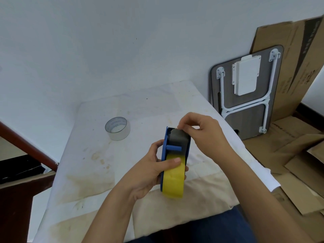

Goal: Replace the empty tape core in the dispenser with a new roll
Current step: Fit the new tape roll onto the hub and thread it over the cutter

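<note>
— Why is your left hand wrapped around the blue dispenser like that?

— You've closed it on the body from the left, thumb laid across the yellow roll, which likely keeps the roll from turning while the tape end is led forward. The roll already sits in the frame, held up over the cloth-covered table.

— And your right hand?

— Its fingertips are pressed together in a pinch at the serrated cutter end, apparently on the tape's free end (the strip itself is too thin to make out). That suits pulling it over the grey plate toward the teeth.

— Where's the old core?

— The clear empty core stands on the table, well apart to the left, out of your way.

— Anything crowding you?

— Nothing nearby. A folded table and flattened cardboard lie to the right, off the work surface. I'd only mind your fingertips near those teeth.
</note>
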The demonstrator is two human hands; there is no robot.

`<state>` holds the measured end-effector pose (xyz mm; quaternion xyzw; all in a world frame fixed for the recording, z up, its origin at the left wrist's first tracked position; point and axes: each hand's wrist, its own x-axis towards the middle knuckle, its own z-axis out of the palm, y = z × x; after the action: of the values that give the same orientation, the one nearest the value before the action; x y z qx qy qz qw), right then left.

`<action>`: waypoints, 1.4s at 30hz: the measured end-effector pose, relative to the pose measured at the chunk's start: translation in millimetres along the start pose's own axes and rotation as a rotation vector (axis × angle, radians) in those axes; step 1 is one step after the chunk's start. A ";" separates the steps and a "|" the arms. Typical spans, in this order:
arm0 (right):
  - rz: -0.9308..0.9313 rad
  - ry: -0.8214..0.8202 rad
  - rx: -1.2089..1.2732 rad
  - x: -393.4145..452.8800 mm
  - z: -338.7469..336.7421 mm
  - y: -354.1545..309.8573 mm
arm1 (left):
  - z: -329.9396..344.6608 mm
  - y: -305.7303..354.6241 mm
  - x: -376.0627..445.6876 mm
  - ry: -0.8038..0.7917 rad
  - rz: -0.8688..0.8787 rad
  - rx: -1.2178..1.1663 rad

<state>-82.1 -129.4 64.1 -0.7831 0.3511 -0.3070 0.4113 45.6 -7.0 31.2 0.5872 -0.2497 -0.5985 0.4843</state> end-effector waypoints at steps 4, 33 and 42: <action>-0.002 -0.097 -0.131 1.2 -2.5 -7.5 | -1.7 -0.6 -0.6 -0.013 0.004 -0.018; 0.115 -0.165 0.210 -0.1 0.1 -11.0 | -6.3 -5.2 1.9 0.052 0.080 -0.062; 0.146 -0.056 0.212 -0.9 6.4 -11.4 | -7.3 -7.9 6.9 0.103 0.067 -0.017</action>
<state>-74.3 -121.2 70.7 -0.7160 0.3611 -0.2898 0.5225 51.3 -7.8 19.8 0.6045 -0.2386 -0.5531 0.5213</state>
